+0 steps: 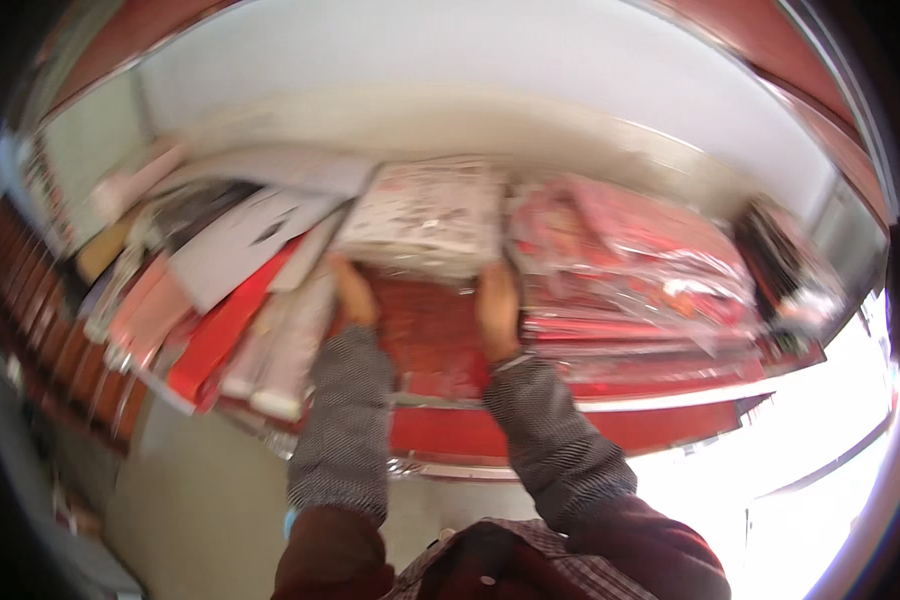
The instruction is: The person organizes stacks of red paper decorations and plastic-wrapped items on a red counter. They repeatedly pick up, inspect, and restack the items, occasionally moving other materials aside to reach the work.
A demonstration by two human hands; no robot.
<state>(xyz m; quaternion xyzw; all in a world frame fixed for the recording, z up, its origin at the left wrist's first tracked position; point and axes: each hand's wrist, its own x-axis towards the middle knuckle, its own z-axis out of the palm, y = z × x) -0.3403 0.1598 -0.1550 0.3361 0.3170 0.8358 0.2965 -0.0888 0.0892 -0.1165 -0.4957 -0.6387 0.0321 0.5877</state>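
A pale stack of flat, plastic-wrapped packages with dark and pink print (424, 206) lies toward the back of a red shelf (431, 337). My left hand (355, 292) is at the stack's near left corner and my right hand (499, 304) at its near right corner. The two hands appear to hold the stack between them, though blur hides the fingertips. Bare red surface shows between my wrists. Patterned grey sleeve covers run over both forearms.
Red packages in clear plastic (637, 277) are piled on the right, beside a dark bundle (772, 247). White sheets (247, 240), a red strip (229, 322) and pale rolls (289, 345) overlap on the left. A pale wall (450, 90) stands behind the shelf.
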